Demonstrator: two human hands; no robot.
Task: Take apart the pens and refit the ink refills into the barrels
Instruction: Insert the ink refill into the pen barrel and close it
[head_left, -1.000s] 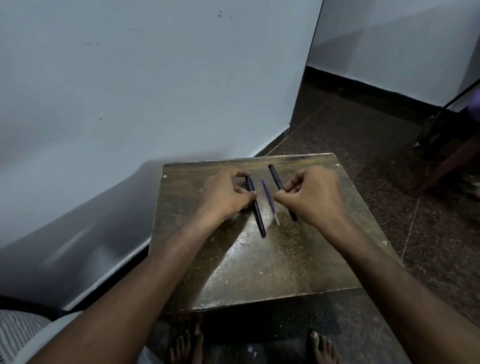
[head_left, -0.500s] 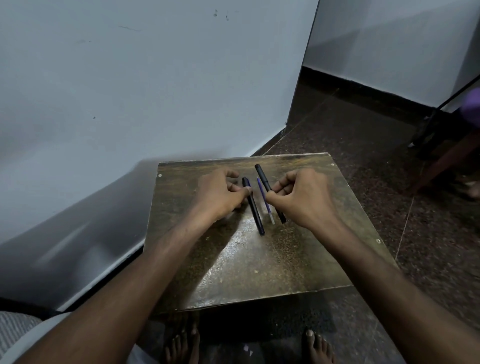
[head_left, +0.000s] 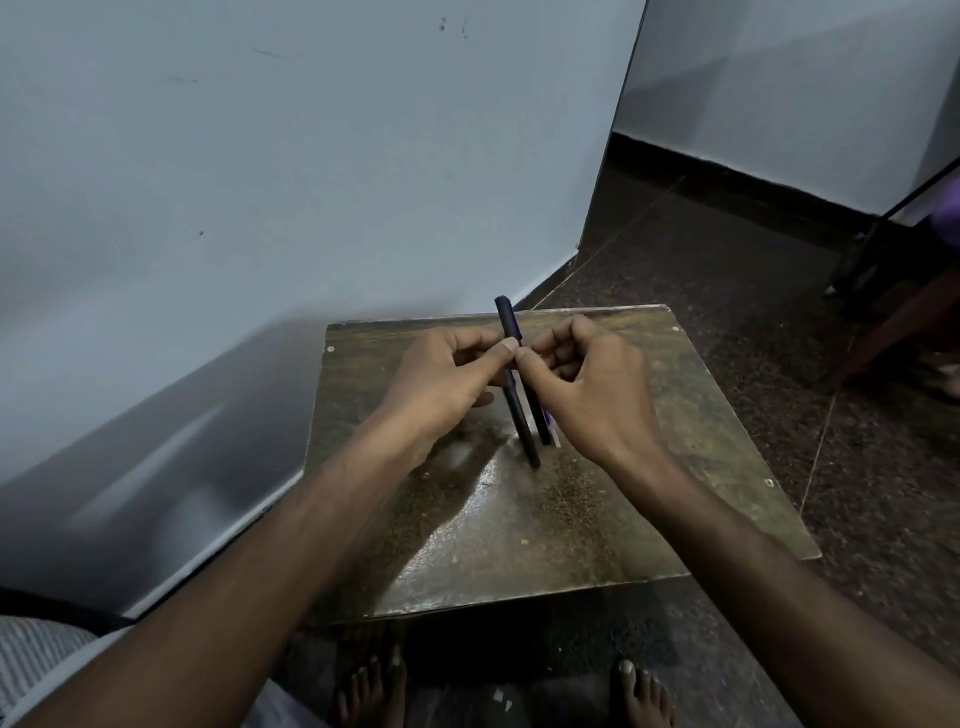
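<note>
A small worn brown table (head_left: 519, 530) stands in front of me. My left hand (head_left: 441, 379) and my right hand (head_left: 592, 395) meet above its far half. Both pinch one black pen (head_left: 506, 317) between thumb and fingers, and its upper end sticks up past the table's far edge. A second black pen (head_left: 524, 436) lies on the table just below the hands, pointing towards me. Beside it, the tip end of a thin blue ink refill (head_left: 555, 434) shows, mostly hidden under my right hand.
A pale wall (head_left: 260, 208) runs close along the table's left and far side. Dark speckled floor (head_left: 727, 270) lies to the right, with wooden furniture legs (head_left: 893, 332) at the far right. Bare feet (head_left: 371, 691) show under the table's near edge.
My right hand has lifted the right black pen off the table and tilted it upright. My left hand has left the other pen and now pinches the lifted one too.
</note>
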